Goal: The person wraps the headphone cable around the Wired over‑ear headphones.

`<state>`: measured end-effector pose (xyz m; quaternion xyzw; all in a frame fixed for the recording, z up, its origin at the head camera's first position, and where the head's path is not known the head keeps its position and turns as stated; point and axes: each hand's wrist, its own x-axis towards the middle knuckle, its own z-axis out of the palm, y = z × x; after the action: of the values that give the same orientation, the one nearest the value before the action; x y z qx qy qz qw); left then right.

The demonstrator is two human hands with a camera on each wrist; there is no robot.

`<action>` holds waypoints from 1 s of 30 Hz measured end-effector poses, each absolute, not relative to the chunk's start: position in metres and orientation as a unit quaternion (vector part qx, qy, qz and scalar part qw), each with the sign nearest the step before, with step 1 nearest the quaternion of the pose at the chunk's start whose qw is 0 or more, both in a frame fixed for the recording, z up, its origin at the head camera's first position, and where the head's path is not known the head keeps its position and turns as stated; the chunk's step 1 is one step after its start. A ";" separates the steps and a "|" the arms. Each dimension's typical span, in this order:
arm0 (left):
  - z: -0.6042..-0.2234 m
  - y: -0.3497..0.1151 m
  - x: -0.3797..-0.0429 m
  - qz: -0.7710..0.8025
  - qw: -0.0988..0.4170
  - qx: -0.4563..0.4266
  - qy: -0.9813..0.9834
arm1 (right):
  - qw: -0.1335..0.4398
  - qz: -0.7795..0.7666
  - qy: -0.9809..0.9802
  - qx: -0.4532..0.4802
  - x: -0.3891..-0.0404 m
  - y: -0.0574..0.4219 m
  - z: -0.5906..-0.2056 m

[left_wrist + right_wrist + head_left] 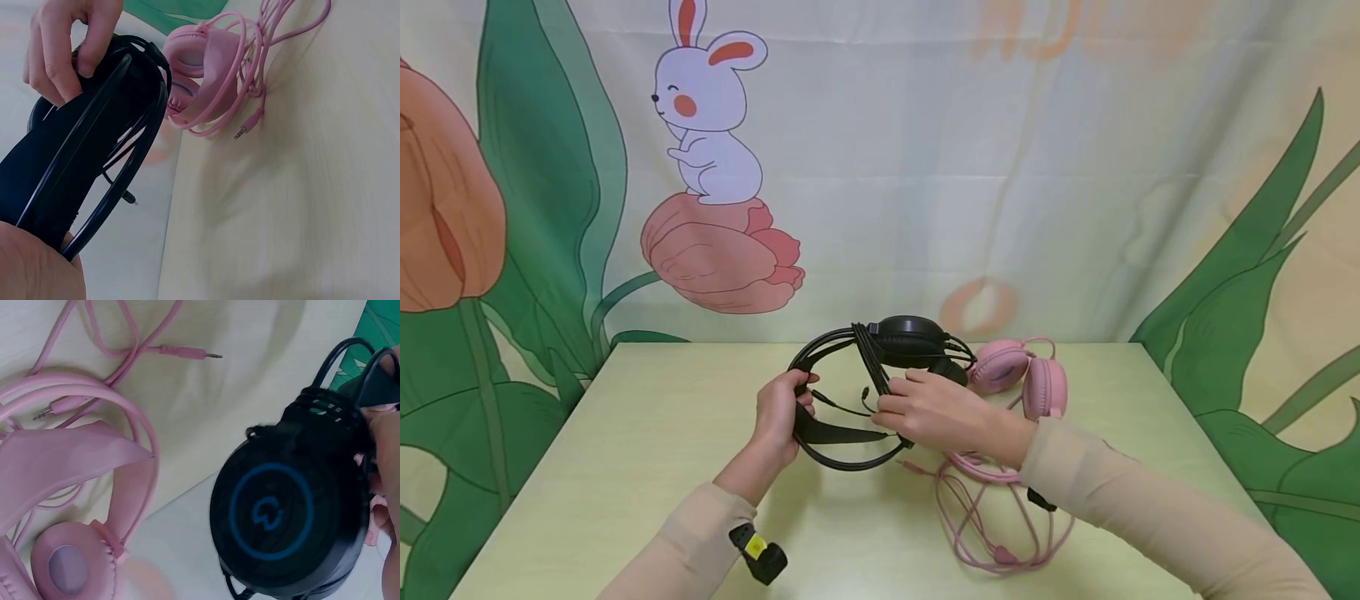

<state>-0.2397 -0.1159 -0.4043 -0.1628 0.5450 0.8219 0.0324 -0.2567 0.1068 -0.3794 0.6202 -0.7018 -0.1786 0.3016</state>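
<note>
Black headphones [910, 333] with their cable wound round them are held up above the table. My left hand [778, 412] grips the headband [44, 159] on the left side, fingers curled round it. At the other end, my right hand [936, 412] pinches the looped black cable [871, 358] with curled fingers, close to the ear cups. One ear cup [272, 509] bears a blue ring and logo and faces the right wrist camera. A thin cable end with a small plug [129, 197] dangles inside the loop. The right fingertips are partly hidden by the cable.
Pink headphones [1045, 387] lie at the back right of the pale table [647, 492]. Their pink cable [958, 533] spreads in loose loops toward the front, with a bare plug [214, 356]. A printed curtain [880, 167] hangs behind the table's back edge.
</note>
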 end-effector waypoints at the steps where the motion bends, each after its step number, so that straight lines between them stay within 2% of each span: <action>1: -0.404 -0.116 -0.239 0.822 0.034 -0.163 0.544 | 0.306 -0.180 -0.699 0.621 -0.257 0.106 -0.380; 17: -0.405 -0.115 -0.239 0.826 0.039 -0.167 0.537 | 0.399 -0.172 -0.691 0.578 -0.265 0.106 -0.392; 30: -0.409 -0.117 -0.240 0.835 0.038 -0.166 0.524 | 0.353 -0.135 -0.702 0.603 -0.265 0.123 -0.396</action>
<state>-0.2397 -0.1172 -0.4093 -0.1662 0.5239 0.8345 0.0376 -0.2646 0.1226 -0.3964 0.6028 -0.7024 -0.1353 0.3535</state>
